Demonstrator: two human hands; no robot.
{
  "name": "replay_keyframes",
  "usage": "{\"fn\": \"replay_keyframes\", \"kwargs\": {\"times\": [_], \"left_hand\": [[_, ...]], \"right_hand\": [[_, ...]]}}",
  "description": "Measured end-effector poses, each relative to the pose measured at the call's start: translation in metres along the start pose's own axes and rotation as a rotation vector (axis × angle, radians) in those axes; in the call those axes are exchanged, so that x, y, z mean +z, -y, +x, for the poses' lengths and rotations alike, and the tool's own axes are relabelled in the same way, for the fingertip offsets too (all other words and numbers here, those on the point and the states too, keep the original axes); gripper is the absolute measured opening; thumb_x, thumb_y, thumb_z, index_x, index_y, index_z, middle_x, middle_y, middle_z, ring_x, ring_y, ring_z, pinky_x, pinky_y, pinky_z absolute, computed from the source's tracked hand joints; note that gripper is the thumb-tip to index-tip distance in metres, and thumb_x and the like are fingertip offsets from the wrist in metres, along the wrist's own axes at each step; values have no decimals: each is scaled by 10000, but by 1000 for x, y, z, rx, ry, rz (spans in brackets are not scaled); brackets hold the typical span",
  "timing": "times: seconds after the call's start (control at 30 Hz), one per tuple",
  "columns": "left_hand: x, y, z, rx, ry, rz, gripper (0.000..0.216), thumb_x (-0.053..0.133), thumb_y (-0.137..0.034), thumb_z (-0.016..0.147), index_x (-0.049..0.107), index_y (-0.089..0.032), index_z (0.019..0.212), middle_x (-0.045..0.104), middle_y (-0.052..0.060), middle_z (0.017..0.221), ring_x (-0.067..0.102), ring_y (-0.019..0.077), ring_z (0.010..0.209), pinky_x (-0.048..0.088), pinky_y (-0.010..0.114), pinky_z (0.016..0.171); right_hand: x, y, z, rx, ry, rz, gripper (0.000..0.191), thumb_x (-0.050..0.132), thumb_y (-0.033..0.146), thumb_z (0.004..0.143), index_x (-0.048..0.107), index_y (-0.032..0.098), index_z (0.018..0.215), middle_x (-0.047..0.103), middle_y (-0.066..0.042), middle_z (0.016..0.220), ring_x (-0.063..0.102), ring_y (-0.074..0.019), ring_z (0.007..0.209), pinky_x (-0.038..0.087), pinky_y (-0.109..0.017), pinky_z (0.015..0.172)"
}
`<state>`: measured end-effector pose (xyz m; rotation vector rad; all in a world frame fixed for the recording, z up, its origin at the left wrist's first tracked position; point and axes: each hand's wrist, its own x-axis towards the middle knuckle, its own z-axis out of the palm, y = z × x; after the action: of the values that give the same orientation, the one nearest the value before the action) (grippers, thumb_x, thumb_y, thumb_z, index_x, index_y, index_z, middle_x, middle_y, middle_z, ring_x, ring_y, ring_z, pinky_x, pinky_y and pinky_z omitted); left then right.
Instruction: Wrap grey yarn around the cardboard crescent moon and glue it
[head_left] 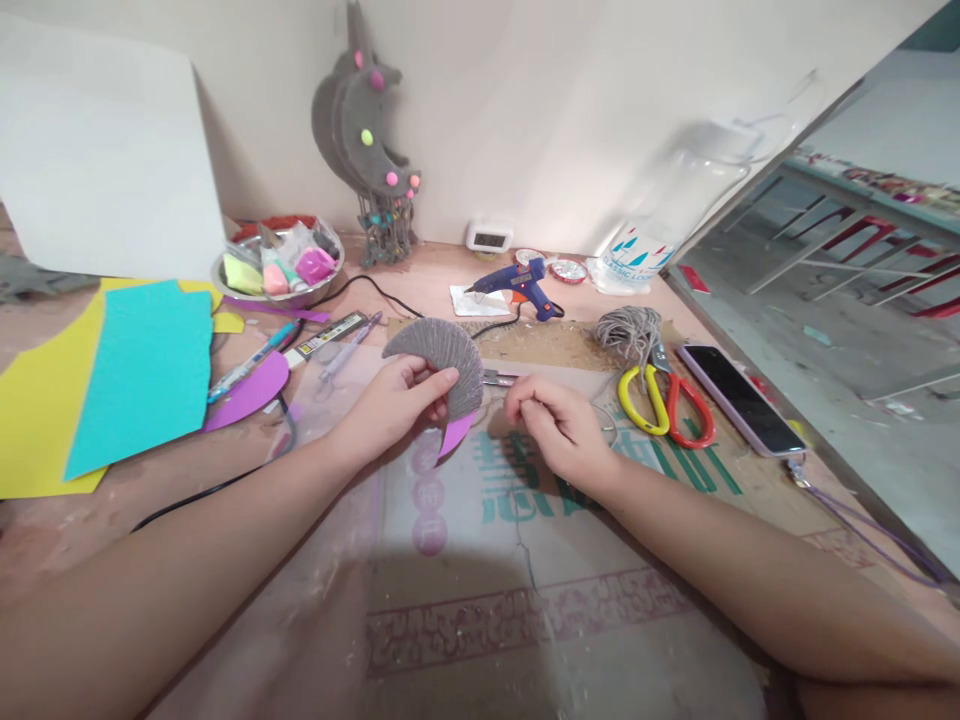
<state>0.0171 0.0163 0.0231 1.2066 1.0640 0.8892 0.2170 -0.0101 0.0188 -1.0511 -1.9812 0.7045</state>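
Note:
My left hand (pixel 409 400) grips a crescent moon shape (pixel 442 355) wrapped in grey yarn. Its lower tip is bare purple card. To the right of the crescent, my right hand (pixel 559 425) is closed, fingers curled in with thumb against them; what they pinch, if anything, is too small to tell. A thin grey strand (pixel 611 425) curves just beside that hand. The ball of grey yarn (pixel 630 335) lies beyond it, touching scissors (pixel 667 400) with one yellow and one red handle. A small metal tool (pixel 499 378) shows between my hands, partly hidden.
A blue glue gun (pixel 521 287) rests at the back with its black cord. Behind stands a finished grey crescent ornament (pixel 367 130). Turquoise (pixel 142 370) and yellow sheets lie left, near a bowl (pixel 281 290) of clay packets. A phone (pixel 739 398) sits by the right table edge.

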Motion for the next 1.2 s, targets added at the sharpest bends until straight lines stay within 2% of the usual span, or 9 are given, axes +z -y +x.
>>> {"fn": "replay_keyframes", "kwargs": {"times": [0.07,0.23,0.37,0.6,0.7,0.77,0.87,1.0,1.2], "left_hand": [[0,0,0,-1,2,5,301,621,-345,792,520,-159,578,550,-9,505,502,91,473,370,204,468],[0,1,-1,-22,-11,-7,294,621,-356,789,522,-162,591,551,-12,513,499,90,464,370,206,464],[0,3,1,9,-13,0,318,622,-395,783,510,-169,590,551,-15,508,505,96,471,385,214,486],[-1,2,3,-12,-1,-20,321,619,-409,790,514,-166,609,547,-26,500,489,92,461,372,214,481],[-4,7,5,-14,-7,-79,324,617,-413,795,521,-164,612,554,-21,497,496,94,457,382,219,489],[-6,10,7,8,-5,-146,320,622,-403,795,526,-161,608,562,-17,509,513,97,468,401,224,503],[-7,11,8,38,-43,-320,252,626,-359,794,549,-159,662,600,-13,586,544,96,493,432,226,514],[-3,3,5,-33,46,-372,237,532,-350,842,630,-136,862,710,95,881,654,167,595,499,288,544],[-2,1,6,-85,73,-422,243,421,-296,894,609,-141,898,728,119,891,679,200,601,528,293,519]], "right_hand": [[1,1,1,39,-30,-42,158,451,245,892,537,204,766,550,0,671,496,-123,610,395,-260,593],[1,0,1,2,-34,-83,329,440,322,926,456,200,621,504,-7,624,484,-131,623,393,-281,618],[5,-3,-1,53,-105,-24,119,521,327,894,559,214,892,542,-11,739,522,-137,671,429,-278,626],[0,-9,2,155,34,-195,341,593,326,854,558,223,1177,639,-38,866,572,-149,680,463,-289,627],[-12,-12,6,122,160,-302,234,590,278,853,626,237,1081,653,-52,1017,609,-174,836,472,-319,753],[-19,-15,9,140,210,-284,117,561,261,867,669,221,888,667,-40,939,614,-169,837,469,-309,763],[-24,-19,13,297,210,-121,159,541,299,873,645,197,812,667,-16,757,579,-126,612,457,-257,590],[-25,-17,15,407,268,110,209,480,334,893,622,181,872,671,-9,761,479,-73,452,402,-220,463],[-38,-12,21,359,49,7,191,553,312,848,611,155,939,591,17,677,445,-66,484,360,-213,485]]}}
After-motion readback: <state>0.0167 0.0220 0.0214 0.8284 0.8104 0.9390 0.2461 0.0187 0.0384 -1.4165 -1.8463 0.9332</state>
